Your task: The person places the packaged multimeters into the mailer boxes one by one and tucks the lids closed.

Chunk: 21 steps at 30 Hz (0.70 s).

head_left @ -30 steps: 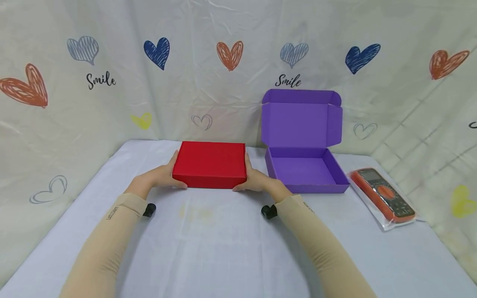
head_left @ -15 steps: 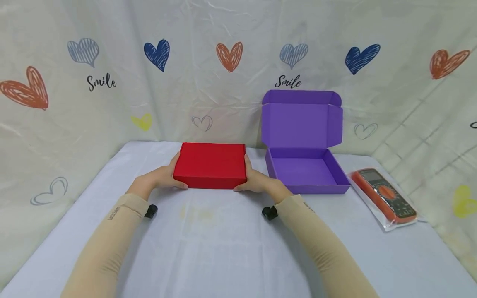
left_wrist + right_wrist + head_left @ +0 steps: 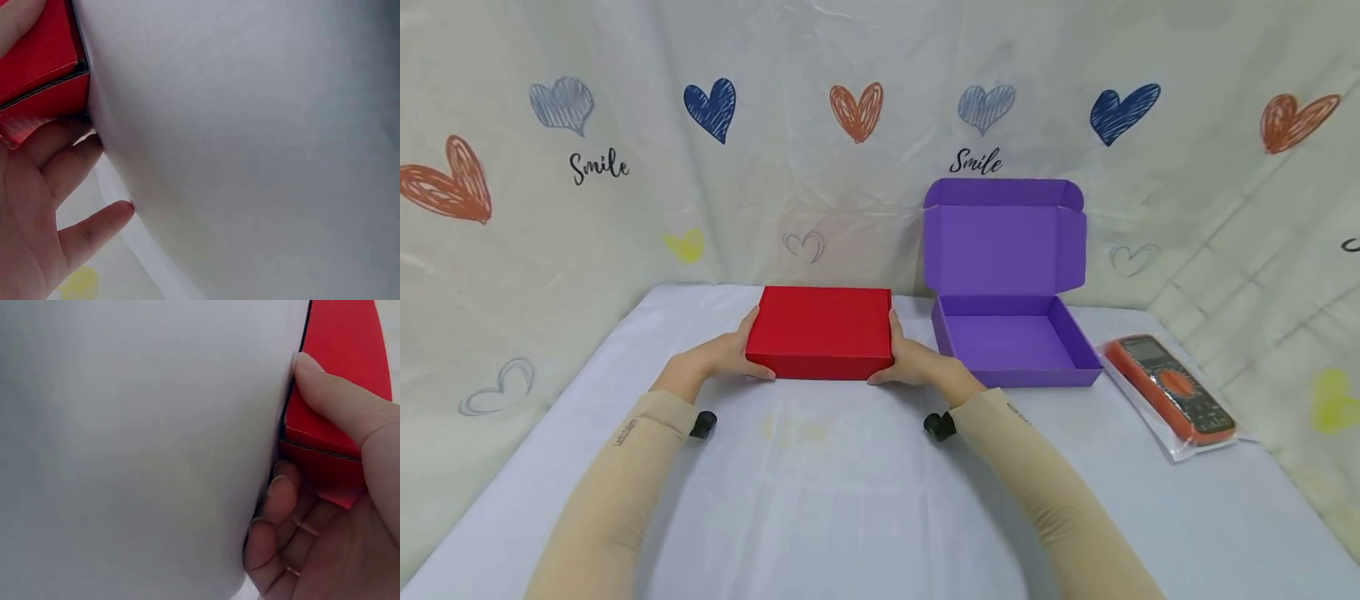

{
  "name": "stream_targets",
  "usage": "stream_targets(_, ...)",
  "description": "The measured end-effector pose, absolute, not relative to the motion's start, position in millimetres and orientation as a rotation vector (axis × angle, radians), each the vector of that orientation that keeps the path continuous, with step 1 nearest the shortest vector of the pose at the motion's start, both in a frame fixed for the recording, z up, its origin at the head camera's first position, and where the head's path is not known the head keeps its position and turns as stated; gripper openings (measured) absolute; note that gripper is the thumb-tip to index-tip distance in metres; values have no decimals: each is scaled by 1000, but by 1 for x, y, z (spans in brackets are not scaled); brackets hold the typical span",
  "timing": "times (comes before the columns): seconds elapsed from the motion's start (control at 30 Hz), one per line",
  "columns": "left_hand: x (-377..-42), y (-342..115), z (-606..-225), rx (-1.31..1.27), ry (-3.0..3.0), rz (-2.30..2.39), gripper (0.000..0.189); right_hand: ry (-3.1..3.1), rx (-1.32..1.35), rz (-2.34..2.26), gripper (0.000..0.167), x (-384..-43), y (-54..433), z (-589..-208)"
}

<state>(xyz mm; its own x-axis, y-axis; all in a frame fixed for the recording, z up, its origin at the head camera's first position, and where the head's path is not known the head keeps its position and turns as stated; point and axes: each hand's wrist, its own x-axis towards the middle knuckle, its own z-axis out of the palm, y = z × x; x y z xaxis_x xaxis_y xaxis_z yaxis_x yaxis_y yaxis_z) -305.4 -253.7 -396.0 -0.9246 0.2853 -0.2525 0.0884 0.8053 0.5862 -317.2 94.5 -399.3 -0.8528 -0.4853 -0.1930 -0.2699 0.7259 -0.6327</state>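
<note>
A closed red cardboard box [image 3: 820, 329] sits toward the back of the table in the head view. My left hand [image 3: 727, 353] holds its left end, thumb along the front face and fingers at the side. At the opposite end my right hand [image 3: 919, 360] grips in the same way. In the left wrist view some fingers [image 3: 69, 153] reach under the end of the box near the cloth, while the little finger stands apart. The right wrist view has the thumb [image 3: 334, 397] on the front face and the fingers bent low beside the end.
Right of the red box stands a purple cardboard box [image 3: 1015, 342], its lid raised and nothing inside. Farther right lies an orange and black multimeter [image 3: 1176, 387] in a clear plastic bag. A white cloth [image 3: 850, 500] covers the table, with a heart-patterned curtain [image 3: 887, 200] behind.
</note>
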Motion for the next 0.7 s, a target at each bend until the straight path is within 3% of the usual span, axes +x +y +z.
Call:
stream_targets(0.5,-304,-256,-395,307,2617,929,128,2631,-567,-768,130,-315,92,-398)
stream_targets(0.7,-298,-256,-387,339,2615,891,126,2640,-622,-701,123,-308,96,-391)
